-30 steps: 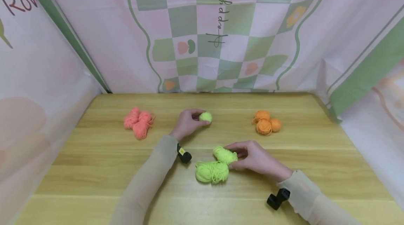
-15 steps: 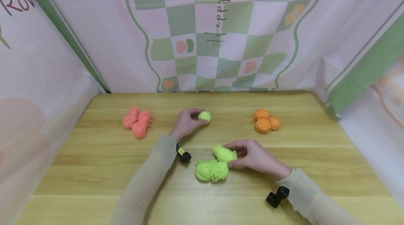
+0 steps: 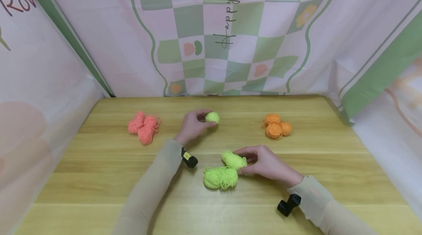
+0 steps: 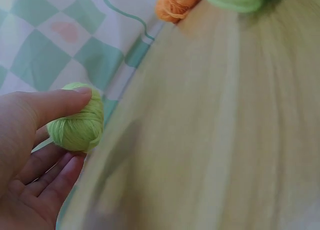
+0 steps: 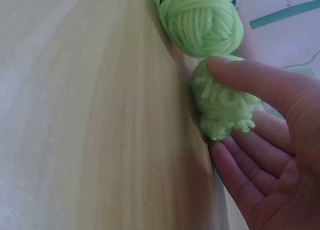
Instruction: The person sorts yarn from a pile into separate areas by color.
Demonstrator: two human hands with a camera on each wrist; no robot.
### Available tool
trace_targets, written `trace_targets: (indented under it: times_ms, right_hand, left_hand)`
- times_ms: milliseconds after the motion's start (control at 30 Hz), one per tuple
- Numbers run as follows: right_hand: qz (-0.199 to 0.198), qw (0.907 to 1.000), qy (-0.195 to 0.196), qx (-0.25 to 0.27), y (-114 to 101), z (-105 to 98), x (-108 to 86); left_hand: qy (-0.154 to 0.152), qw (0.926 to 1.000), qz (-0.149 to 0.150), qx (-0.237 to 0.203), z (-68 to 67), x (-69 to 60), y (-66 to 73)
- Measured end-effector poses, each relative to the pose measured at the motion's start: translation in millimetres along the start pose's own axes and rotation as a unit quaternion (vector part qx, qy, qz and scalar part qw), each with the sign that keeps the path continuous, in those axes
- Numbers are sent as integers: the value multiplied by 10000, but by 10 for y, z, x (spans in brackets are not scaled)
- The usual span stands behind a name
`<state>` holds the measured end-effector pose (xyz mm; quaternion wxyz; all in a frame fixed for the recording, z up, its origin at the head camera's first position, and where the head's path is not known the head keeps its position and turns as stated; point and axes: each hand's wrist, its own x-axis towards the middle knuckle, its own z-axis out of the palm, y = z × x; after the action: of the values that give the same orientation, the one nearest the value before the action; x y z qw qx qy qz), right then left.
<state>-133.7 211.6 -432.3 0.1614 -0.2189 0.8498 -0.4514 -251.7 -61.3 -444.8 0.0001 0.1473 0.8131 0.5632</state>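
My left hand [image 3: 193, 125] pinches a small yellow-green yarn ball [image 3: 212, 117] between thumb and fingers, just above the table's far half. In the left wrist view the thumb lies across that ball [image 4: 80, 122]. Nearer the front, my right hand [image 3: 263, 163] holds the end of a yellow-green yarn skein [image 3: 234, 160], which sits on the table. The right wrist view has the thumb on top of this skein [image 5: 222, 102] and fingers under its side. A larger yellow-green skein [image 3: 220, 178] lies against it, touched by neither hand.
Several pink yarn skeins [image 3: 144, 127] lie clustered at the left of the wooden table [image 3: 99, 176]. A group of orange yarn balls [image 3: 276, 128] sits at the right. Printed cloth [image 3: 191, 22] hangs behind the table and on both sides.
My left hand has lifted the small yarn ball slightly, up and away from me. The right hand and the two skeins beside it have stayed in place.
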Motion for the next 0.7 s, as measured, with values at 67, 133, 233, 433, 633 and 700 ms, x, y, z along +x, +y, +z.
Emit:
trace_targets:
  times_ms: [67, 133, 233, 433, 633, 700]
  right_hand:
    - [-24, 10000, -3, -10, 0, 0, 2]
    - [-35, 10000, -4, -22, -2, -1, 3]
    - [-52, 10000, 4, -37, -1, -4, 3]
    - [-147, 9999, -15, -4, 4, -19, -1]
    - [-128, 9999, 22, 8, -22, -18, -8]
    - [-117, 9999, 2, 29, -32, -12, -15]
  left_hand:
    - [21, 10000, 0, -36, -26, 0, 33]
    - [30, 10000, -1, -45, -51, -7, 74]
    - [40, 10000, -50, -62, -86, -22, 131]
    - [108, 9999, -90, -77, -147, -66, 228]
    - [5, 9998, 137, -150, -208, -137, 289]
    - [-83, 9996, 245, -123, -218, -186, 291]
